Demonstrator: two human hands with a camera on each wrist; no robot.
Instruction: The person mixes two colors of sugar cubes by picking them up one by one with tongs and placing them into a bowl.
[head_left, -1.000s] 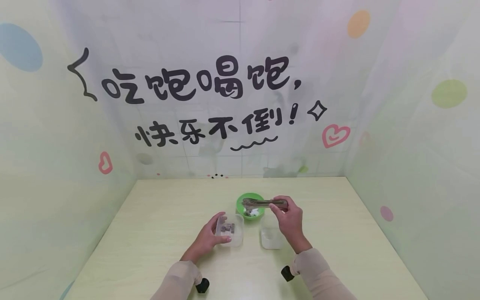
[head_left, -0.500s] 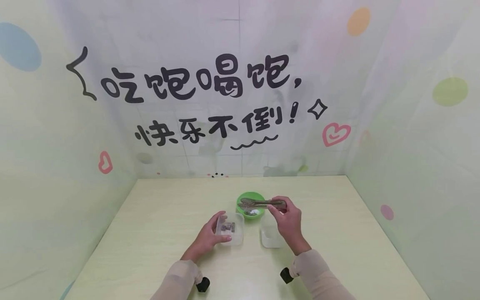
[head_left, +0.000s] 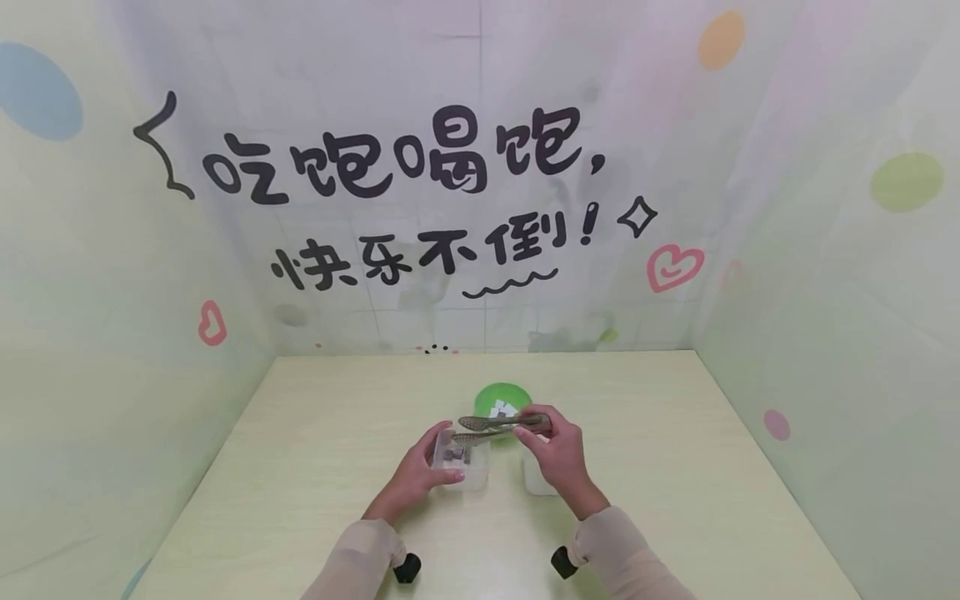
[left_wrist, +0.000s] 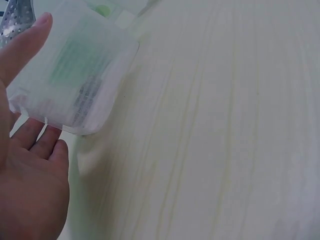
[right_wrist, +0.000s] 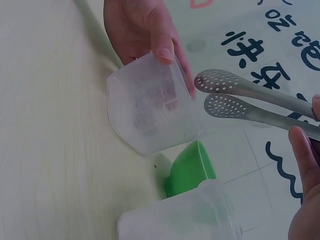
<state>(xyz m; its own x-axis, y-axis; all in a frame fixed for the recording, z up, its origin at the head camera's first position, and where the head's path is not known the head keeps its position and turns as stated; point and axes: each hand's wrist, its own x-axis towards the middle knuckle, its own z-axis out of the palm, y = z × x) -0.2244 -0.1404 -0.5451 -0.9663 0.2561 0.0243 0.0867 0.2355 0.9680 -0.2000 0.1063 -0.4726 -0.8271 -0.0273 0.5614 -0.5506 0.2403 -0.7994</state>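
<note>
My left hand (head_left: 416,473) grips a clear plastic container (head_left: 474,477) by its left side, thumb in front and fingers behind. Inside it lie several dark cubes (head_left: 454,455). My right hand (head_left: 558,454) holds metal tongs (head_left: 497,423) with perforated tips. In the right wrist view the tongs' tips (right_wrist: 225,106) stand slightly apart, with nothing seen between them. In the head view they hang over the container's far edge. A green bowl (head_left: 491,392) behind them contains several white cubes (head_left: 500,407) and a darker piece; the tongs and right hand partly cover it.
A second clear container (head_left: 537,478) stands below the right hand, which partly hides it; its contents cannot be made out. The pale wooden table (head_left: 337,400) meets a printed cloth backdrop (head_left: 420,325) at its far edge, with cloth walls at both sides.
The tongs and right hand have moved left and nearer, from above the green bowl to the left container's far edge. The tongs' tips have spread apart. My left hand keeps its hold.
</note>
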